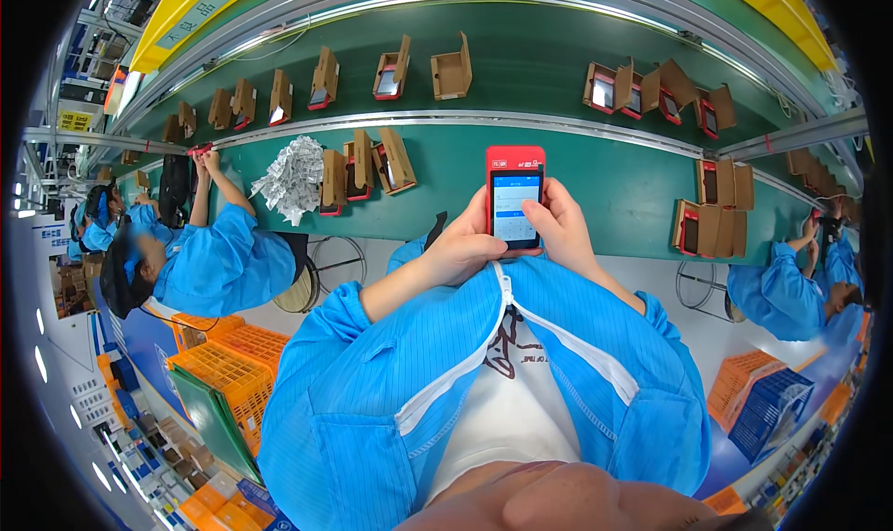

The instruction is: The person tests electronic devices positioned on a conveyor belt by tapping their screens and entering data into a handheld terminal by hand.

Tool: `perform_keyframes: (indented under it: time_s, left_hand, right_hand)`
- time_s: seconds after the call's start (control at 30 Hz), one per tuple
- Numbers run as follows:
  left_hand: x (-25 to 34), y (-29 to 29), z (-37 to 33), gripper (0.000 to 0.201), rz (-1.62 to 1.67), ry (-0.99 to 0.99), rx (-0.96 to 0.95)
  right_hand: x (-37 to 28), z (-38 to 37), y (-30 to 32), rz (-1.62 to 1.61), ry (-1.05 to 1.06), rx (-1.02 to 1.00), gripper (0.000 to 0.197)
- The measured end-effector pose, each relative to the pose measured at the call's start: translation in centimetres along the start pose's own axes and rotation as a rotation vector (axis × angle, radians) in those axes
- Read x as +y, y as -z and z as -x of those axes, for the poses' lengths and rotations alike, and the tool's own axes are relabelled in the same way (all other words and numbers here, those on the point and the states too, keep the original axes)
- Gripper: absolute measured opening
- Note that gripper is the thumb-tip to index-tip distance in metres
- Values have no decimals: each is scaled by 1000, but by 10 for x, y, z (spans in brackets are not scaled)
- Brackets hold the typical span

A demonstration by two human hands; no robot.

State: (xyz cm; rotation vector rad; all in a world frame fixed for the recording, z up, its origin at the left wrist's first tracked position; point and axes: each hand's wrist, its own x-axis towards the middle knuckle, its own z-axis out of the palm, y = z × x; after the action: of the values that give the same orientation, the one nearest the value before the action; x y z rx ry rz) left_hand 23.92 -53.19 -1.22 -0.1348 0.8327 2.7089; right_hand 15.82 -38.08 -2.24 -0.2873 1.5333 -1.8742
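Note:
A red handheld payment terminal (514, 157) with a lit touchscreen is held upright in front of my chest, over the near edge of the green bench. My left hand (462, 245) wraps its left side, with the thumb along the lower edge. Around the right side, my right hand (564, 224) grips it, and that thumb lies on the screen. The screen shows a pale form with a blue bar. Left of the terminal, open cardboard boxes (395, 162) with red devices inside stand beside a heap of crumpled printed paper (296, 179).
Along the shelf (530, 47) behind the rail stand more open boxes (452, 71) with red terminals. Several boxes (716, 217) sit at the right. Co-workers in blue work at the left (219, 261) and right (781, 289). Orange crates (233, 373) and a blue crate (770, 415) are behind.

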Motion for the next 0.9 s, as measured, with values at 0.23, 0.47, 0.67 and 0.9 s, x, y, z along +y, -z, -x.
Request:
perform_keyframes:
  time_s: [0.23,0.47,0.67,0.9]
  left_hand:
    - [5,-1,0,86,26,56,49]
    - [7,2,0,86,-15,48,14]
    - [7,3,1,86,49,52,30]
    - [9,4,1,86,60,67,67]
  right_hand:
    - [3,-1,0,-3,17,-3,25]
    - [3,-3,-2,-2,20,-6,26]
    - [1,-4,-4,-9,13,-3,26]
    - [1,-4,-3,20,15,-22,30]
